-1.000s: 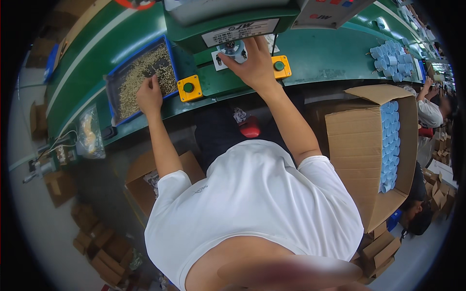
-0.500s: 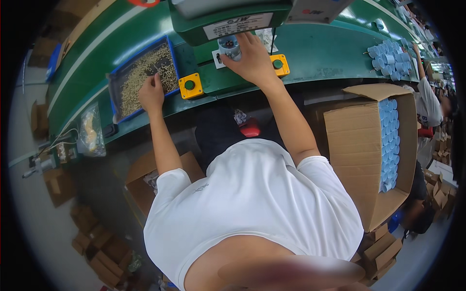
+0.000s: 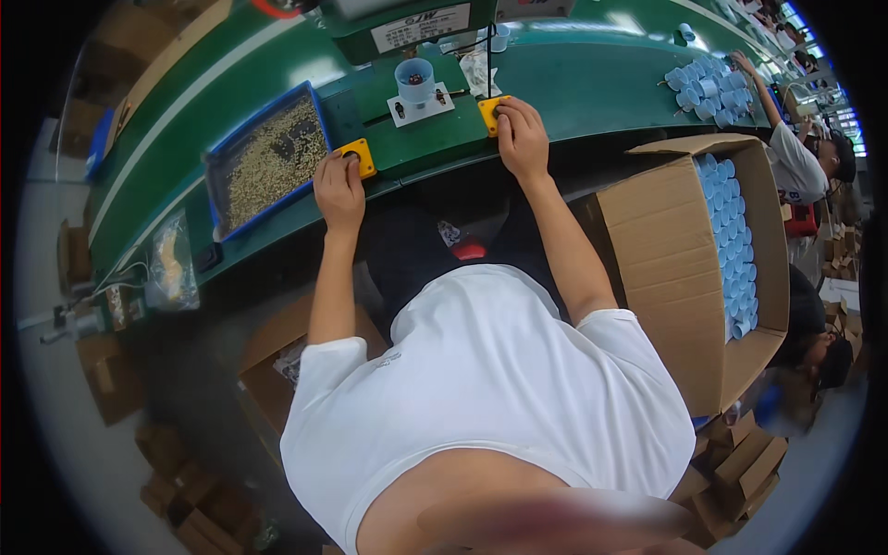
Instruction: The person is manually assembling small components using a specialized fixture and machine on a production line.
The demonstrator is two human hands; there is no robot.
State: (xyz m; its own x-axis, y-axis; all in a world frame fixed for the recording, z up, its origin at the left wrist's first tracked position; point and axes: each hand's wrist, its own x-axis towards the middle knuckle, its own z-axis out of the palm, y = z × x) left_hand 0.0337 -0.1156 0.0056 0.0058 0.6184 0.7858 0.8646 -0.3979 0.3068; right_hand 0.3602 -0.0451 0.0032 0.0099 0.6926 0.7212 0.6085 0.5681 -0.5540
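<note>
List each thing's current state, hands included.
left hand: fingers bent, on left button box
right hand: fingers bent, on right button box
left button box: partly covered, press state unclear
right button box: partly covered, press state unclear
cup: upright on white plate, dark contents
blue-rimmed tray: holding loose small parts
carton: open, cups stacked inside
</note>
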